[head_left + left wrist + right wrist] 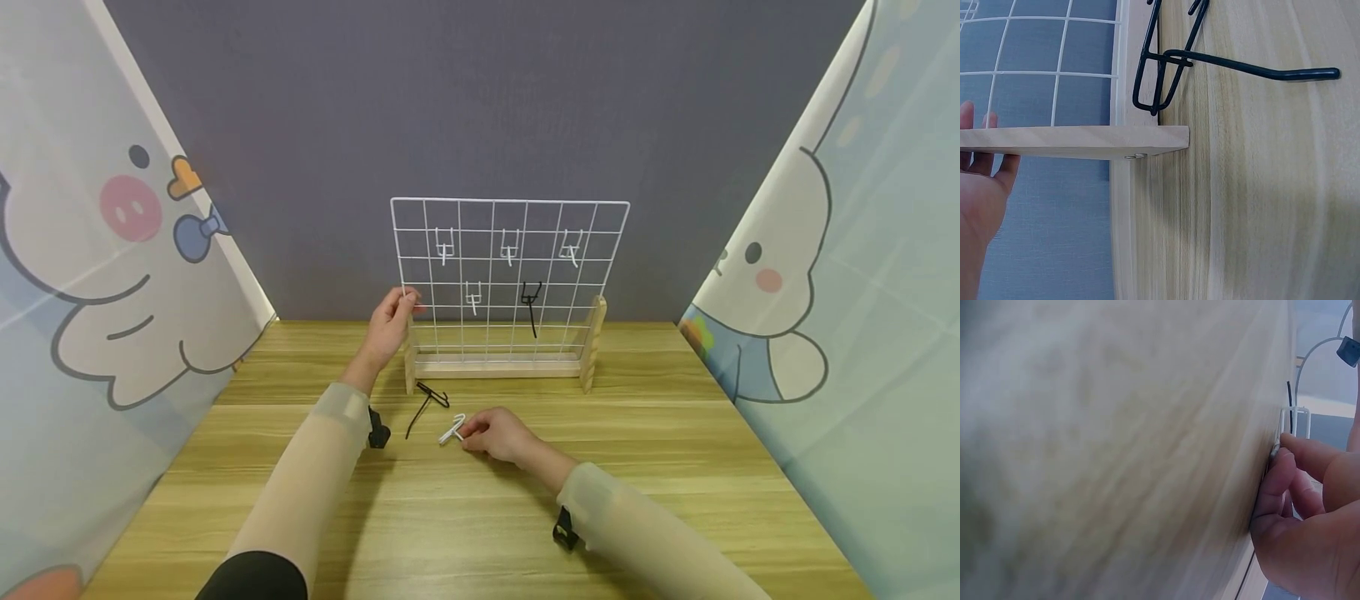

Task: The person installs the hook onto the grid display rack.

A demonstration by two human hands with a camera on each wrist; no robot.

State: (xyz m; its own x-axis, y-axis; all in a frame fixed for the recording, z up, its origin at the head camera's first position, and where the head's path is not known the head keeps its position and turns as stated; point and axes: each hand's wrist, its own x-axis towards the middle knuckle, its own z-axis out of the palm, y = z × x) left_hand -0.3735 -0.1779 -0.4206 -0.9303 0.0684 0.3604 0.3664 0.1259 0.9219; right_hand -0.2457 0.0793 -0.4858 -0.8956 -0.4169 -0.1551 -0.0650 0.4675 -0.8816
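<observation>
A white wire grid rack (517, 201) stands upright in a wooden base (498, 368). My left hand (387, 323) grips its left wooden post (1075, 140), with fingers on both sides of it. On the table in front, my right hand (504, 435) pinches a white wire hook (452, 428) by its prong; in the right wrist view fingertips cover part of this hook (1300, 411). A black hook (429, 400) lies loose on the tabletop, left of the white one and close to the rack's left foot.
Three white hooks hang in the grid's upper row, the middle one (510, 250) among them. Lower down hang another white hook (473, 298) and a black hook (531, 304). Behind the wood-grain table (660, 467) stands a dark panel (480, 100); printed cartoon curtains (862, 275) flank both sides.
</observation>
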